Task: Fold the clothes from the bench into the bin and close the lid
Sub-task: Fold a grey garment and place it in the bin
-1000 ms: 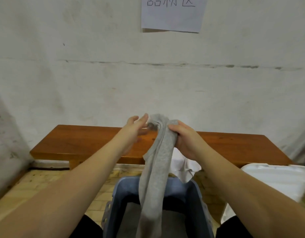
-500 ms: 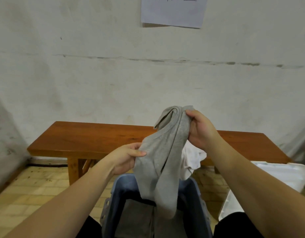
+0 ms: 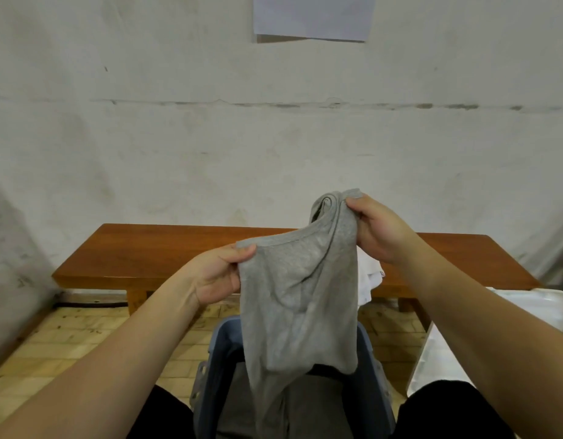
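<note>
- I have the soft grey knit garment [image 3: 300, 299] stretched between both hands, held up over the blue-grey plastic bin [image 3: 373, 369] in front of me.
- My left hand [image 3: 218, 275] pinches the garment's ribbed top edge at its left corner, thumb on top and fingers curled beneath the cloth.
- My right hand [image 3: 376, 228] sits higher and farther out, fingers clenched round a bunched handful of the same garment at its upper right.
- Between the two grips the ribbed edge sags in a shallow curve; the rest of the cloth hangs down in loose folds, and its lower end dips inside the bin's opening.
- The bin stands on the yellowish tiled floor [image 3: 83, 334] between my knees, lid off; I can make out dark grey cloth lying at its bottom, partly hidden by the hanging garment.
- A crumpled white garment [image 3: 370, 277] lies at the front edge of the long brown wooden table [image 3: 153, 248], just behind the grey one and below my right wrist.
- A white plastic lid [image 3: 524, 315] lies to the right of the bin, partly covered by my right forearm.
- Both forearms reach forward from the lower corners, bare, the left one lower than the right.
- A sheet of white paper [image 3: 313, 17] is fixed to the pale wall above the table.
</note>
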Available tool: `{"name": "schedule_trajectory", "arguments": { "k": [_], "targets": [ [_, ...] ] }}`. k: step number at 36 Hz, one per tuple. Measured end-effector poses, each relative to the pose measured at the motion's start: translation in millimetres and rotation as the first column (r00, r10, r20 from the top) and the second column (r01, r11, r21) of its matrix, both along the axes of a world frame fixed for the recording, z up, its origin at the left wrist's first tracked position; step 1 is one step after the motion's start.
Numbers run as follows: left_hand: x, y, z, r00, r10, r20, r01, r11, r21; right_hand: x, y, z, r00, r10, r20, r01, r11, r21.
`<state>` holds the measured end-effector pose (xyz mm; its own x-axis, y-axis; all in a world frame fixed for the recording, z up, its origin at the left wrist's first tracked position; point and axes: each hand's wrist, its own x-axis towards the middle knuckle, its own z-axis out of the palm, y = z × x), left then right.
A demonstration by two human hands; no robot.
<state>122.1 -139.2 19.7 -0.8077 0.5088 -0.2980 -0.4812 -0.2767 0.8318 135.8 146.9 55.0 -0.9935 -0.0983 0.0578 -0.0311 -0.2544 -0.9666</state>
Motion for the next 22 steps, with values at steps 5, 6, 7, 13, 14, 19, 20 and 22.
{"name": "schedule_trajectory", "arguments": {
  "k": [5,6,7,13,14,19,20,22],
  "targets": [
    [-2.0,-11.5,17.1,0.974,0.163,-0.157,-0.193,0.961,-0.199,0.3,28.8,-5.6,0.991,-0.050,0.123,0.007,0.945,0.327],
    [-3.6,-16.1,20.1,0.964,0.202,-0.172,-0.235,0.950,-0.207,-0.2,37.9,-9.1,0.985,-0.062,0.161,-0.005,0.922,0.387],
    [-6.7,-21.8,21.6,0.953,0.237,-0.188,-0.274,0.939,-0.209,0.0,45.9,-12.2,0.979,-0.076,0.192,-0.012,0.907,0.422],
    [-18.9,-56.0,30.0,0.878,0.440,-0.188,-0.473,0.858,-0.199,9.2,79.6,-22.2,0.947,-0.283,0.152,0.159,0.824,0.543],
    [-19.1,-58.7,31.0,0.875,0.451,-0.175,-0.479,0.858,-0.188,11.1,83.5,-24.0,0.941,-0.307,0.140,0.175,0.799,0.576],
    [-23.9,-76.6,28.8,0.844,0.486,-0.225,-0.527,0.829,-0.188,14.1,91.7,-32.8,0.907,-0.410,0.092,0.268,0.733,0.626],
    [-24.8,-81.4,28.1,0.832,0.491,-0.258,-0.544,0.811,-0.213,14.8,90.5,-32.3,0.898,-0.432,0.082,0.293,0.727,0.621],
    [-27.6,-89.9,26.5,0.803,0.469,-0.367,-0.580,0.757,-0.301,15.4,88.0,-29.9,0.887,-0.459,0.041,0.330,0.695,0.639]
  ]
}}
